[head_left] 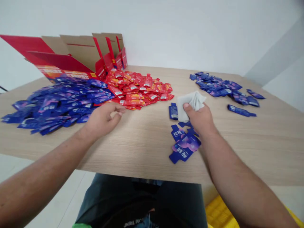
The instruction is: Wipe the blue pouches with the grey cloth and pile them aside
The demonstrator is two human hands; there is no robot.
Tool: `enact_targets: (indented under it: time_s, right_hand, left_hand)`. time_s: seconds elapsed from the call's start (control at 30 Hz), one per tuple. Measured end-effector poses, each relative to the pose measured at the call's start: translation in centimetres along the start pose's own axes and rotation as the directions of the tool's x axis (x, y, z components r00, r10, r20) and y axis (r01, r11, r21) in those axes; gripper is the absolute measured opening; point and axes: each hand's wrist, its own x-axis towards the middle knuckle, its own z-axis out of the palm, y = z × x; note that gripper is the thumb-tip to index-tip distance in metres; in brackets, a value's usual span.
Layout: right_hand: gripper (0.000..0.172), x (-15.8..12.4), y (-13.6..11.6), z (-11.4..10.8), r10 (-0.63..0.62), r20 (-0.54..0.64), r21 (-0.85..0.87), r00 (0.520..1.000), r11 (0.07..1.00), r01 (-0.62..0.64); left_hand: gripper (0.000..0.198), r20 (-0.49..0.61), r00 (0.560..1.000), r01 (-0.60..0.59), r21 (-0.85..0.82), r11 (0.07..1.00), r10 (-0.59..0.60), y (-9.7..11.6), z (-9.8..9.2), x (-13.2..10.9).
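My right hand [202,118] is closed around a folded white tissue [182,103], its thumb pressed on top. Just beneath and in front of that hand lie a few blue spouted pouches [186,146] with purple print, overlapping on the table [140,152]. Another blue pouch [174,112] lies at the left edge of the tissue. My left hand [103,119] holds nothing that I can see; its fingers are loosely curled, with thumb and forefinger apart. It is at the near right edge of a large heap of blue pouches [64,101], close to a heap of red sachets [142,88].
Open red cardboard boxes [68,61] stand at the back left, behind the heaps. More blue pouches [216,85] are scattered at the back right, with a single pouch [241,110] nearer. Below the table's front edge, at the right, is a yellow crate [220,212].
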Motion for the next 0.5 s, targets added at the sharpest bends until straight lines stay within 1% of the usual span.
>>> enact_targets:
  time_s: [0.07, 0.1, 0.17, 0.2, 0.23, 0.27, 0.33, 0.37, 0.43, 0.5]
  right_hand:
    - [0.054, 0.6, 1.2, 0.2, -0.059, 0.000, 0.046, 0.998, 0.997, 0.059]
    - [0.054, 0.9, 1.6, 0.2, -0.079, -0.001, 0.059, 0.997, 0.995, 0.079]
    - [0.053, 1.3, 2.0, 0.2, -0.102, -0.001, 0.068, 0.995, 0.992, 0.102]
    - [0.053, 1.4, 2.1, 0.1, -0.110, 0.000, 0.065, 0.994, 0.992, 0.109]
    - [0.052, 1.5, 2.0, 0.1, -0.116, 0.000, 0.059, 0.993, 0.992, 0.115]
    - [0.051, 1.6, 1.9, 0.0, -0.121, 0.003, 0.049, 0.993, 0.991, 0.121]
    - [0.049, 1.7, 1.8, -0.2, -0.129, 0.001, 0.027, 0.992, 0.991, 0.129]
    - [0.048, 1.7, 1.7, -0.2, -0.131, 0.000, 0.021, 0.991, 0.991, 0.131]
    - [0.048, 1.8, 1.7, -0.3, -0.140, -0.004, 0.030, 0.990, 0.990, 0.140]
    - [0.048, 1.9, 1.6, -0.3, -0.153, -0.006, 0.057, 0.988, 0.987, 0.153]
  left_hand:
    - [0.016, 0.167, 0.979, -0.109, -0.071, 0.992, 0.119, 3.4, 2.5, -0.8]
    - [0.017, 0.246, 0.954, -0.152, -0.099, 0.983, 0.172, 4.9, 3.6, -1.0]
    - [0.019, 0.381, 0.888, -0.218, -0.142, 0.966, 0.256, 7.6, 5.6, -0.9]
    - [0.020, 0.433, 0.856, -0.237, -0.153, 0.959, 0.281, 8.8, 6.5, -0.6]
    - [0.021, 0.472, 0.834, -0.242, -0.156, 0.958, 0.287, 9.8, 7.4, -0.4]
    - [0.022, 0.500, 0.821, -0.232, -0.149, 0.961, 0.276, 10.7, 8.2, -0.1]
    - [0.027, 0.537, 0.814, -0.194, -0.104, 0.976, 0.219, 12.4, 9.7, -0.1]
    - [0.034, 0.545, 0.817, -0.180, -0.071, 0.981, 0.189, 13.2, 10.3, -0.3]
    - [0.052, 0.543, 0.826, -0.183, 0.002, 0.983, 0.152, 14.6, 11.4, -1.3]
    - [0.068, 0.534, 0.832, -0.216, 0.065, 0.974, 0.149, 15.8, 12.1, -2.8]
